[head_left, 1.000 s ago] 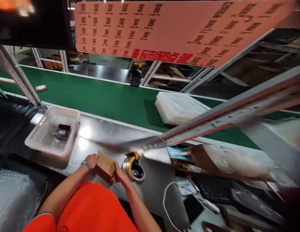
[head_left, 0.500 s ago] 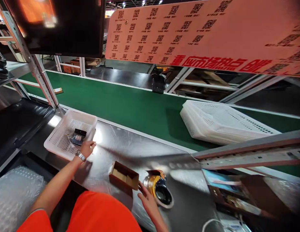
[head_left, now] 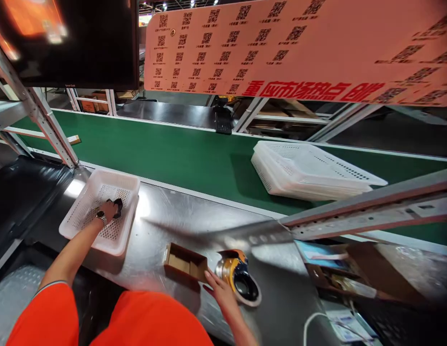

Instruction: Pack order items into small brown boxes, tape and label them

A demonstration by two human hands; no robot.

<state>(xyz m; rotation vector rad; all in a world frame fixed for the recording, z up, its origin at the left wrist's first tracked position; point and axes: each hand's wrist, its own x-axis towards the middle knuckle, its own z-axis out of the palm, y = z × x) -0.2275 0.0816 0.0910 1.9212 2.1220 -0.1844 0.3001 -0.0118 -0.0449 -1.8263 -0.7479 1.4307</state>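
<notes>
1. The left hand (head_left: 108, 210) is down inside the white perforated plastic basket (head_left: 126, 235) at the near left of the steel counter (head_left: 180, 216), fingers curled onto a small black flat item (head_left: 118, 205) lying on the basket floor. It appears to be closing on the item, but whether the grip is complete I cannot tell.
2. The right hand (head_left: 216, 287) rests with fingers spread loosely against the right end of the small open brown cardboard box (head_left: 186, 262), which sits on the counter's near edge, flaps up and mouth open. This hand clamps nothing; it only steadies the box.
3. Just right of that hand, touching or nearly so, stands a yellow-and-black tape dispenser (head_left: 238, 280).
4. Judging by this, the step in hand is fetching the black item for the open box. The next move would call for a secure pinch, a lift clear of the basket wall, and a carry rightward to the box mouth.
5. Writing: the large pink overhead board (head_left: 298, 48) carries rows of QR codes with tiny captions too small to read, and a line of big red Chinese characters seen upside down, which I cannot read reliably.
6. Beyond the counter runs a green conveyor belt (head_left: 180, 154) bearing a stack of white baskets (head_left: 309, 170) at far right.
</notes>
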